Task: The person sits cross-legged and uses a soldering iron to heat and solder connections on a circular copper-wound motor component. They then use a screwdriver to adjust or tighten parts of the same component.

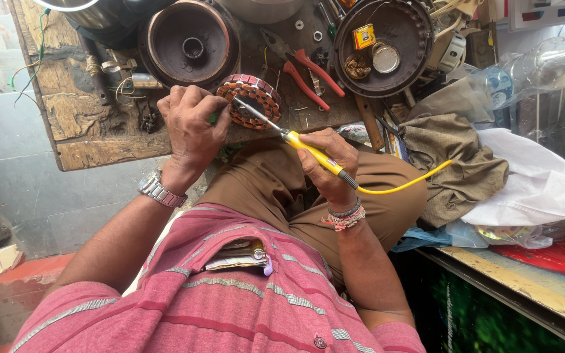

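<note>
Right hand [327,163] gripped around the yellow handle of a soldering iron [295,140], metal shaft angled up-left, tip at the copper windings of a motor stator [251,99]. Yellow cord [403,186] runs from the handle end off to the right over the thigh.

Left hand [192,124] curled shut just left of the stator, pinching something thin and green between fingers; can't tell exactly what it is. Metal wristwatch [159,189] on that wrist, thread bands [342,219] on the right wrist.

Stator sits near the front edge of a worn wooden workbench [86,124], between the two hands. Behind it: a round dark motor housing [191,42]; to the right, red-handled pliers [305,72], then a second round shell [387,33] holding a small yellow box and a tin lid. Loose wires at the left of the bench.

Right of the knee: crumpled brown cloth [456,163] and white plastic bag [531,189].
</note>
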